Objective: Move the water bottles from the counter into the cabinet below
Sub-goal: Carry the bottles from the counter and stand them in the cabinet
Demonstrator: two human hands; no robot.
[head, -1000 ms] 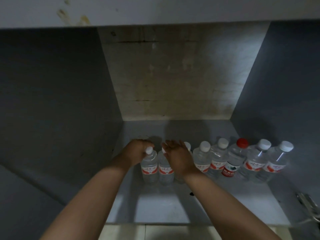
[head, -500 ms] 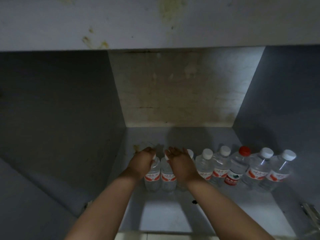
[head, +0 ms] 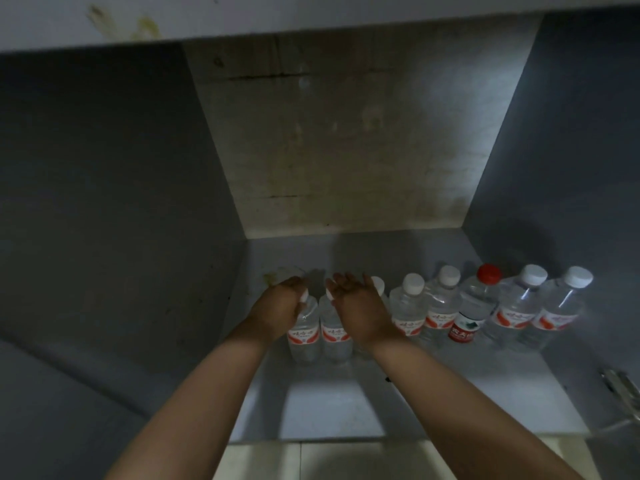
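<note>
now hands (head: pixel 318 306) touch bottles (head: pixel 381 320).

The left hand (head: pixel 280 311) covers the neck and most of the cap of the leftmost bottle (head: pixel 304 336), so whether the fingers grip it cannot be told. The right hand (head: pixel 356 306) hides the upper parts of the second bottle (head: pixel 333 337) and nearly all of the third bottle (head: pixel 378 289), of which only a bit of white cap shows. Label print is too small to read. At the near right edge, a metal fitting (head: pixel 623 393), possibly a hinge, is cut off.
</note>
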